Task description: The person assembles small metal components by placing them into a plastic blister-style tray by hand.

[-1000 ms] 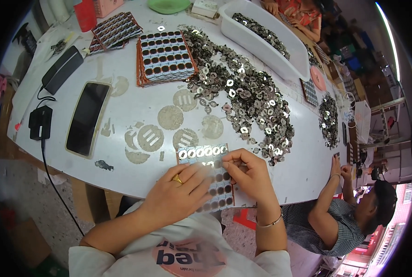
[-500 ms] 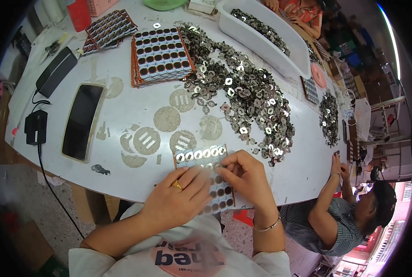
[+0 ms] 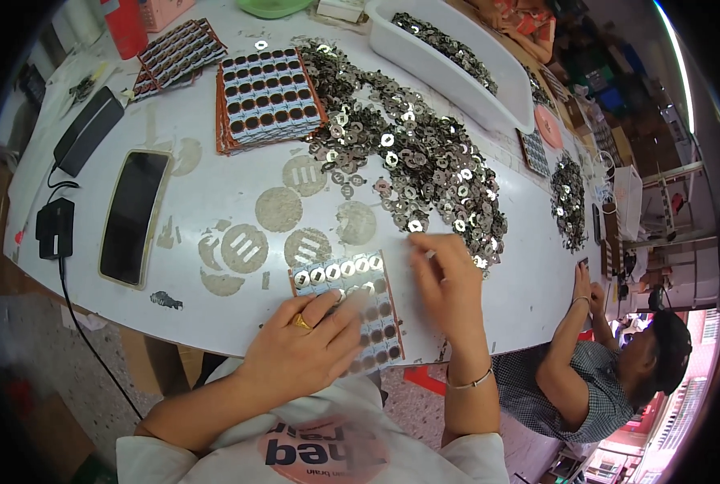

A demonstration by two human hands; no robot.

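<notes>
A small panel (image 3: 386,316) printed with rows of dark round spots lies at the table's near edge. Shiny metal discs (image 3: 330,273) with cut-out centres cover its far row, and a few more sit in the row below. My left hand (image 3: 311,332), wearing a gold ring, rests over the panel's left side with bent, closed fingers. Its fingertips are smeared, so what they hold cannot be made out. Just right of the panel, my right hand (image 3: 453,286) is raised with thumb and index finger apart. It is close to the near end of a large heap of metal discs (image 3: 433,169).
A stack of similar panels (image 3: 271,101) stands beyond, with more panels (image 3: 181,52) at far left. A phone (image 3: 134,218), black adapter (image 3: 55,228) and dark case (image 3: 88,131) lie left. A white tub (image 3: 489,97) holds more discs. A co-worker (image 3: 586,371) sits at right.
My right hand has left the panel and moved right, its thumb and finger parting. My left hand stays over the panel, its fingertips still blurred. The whole view has shifted slightly.
</notes>
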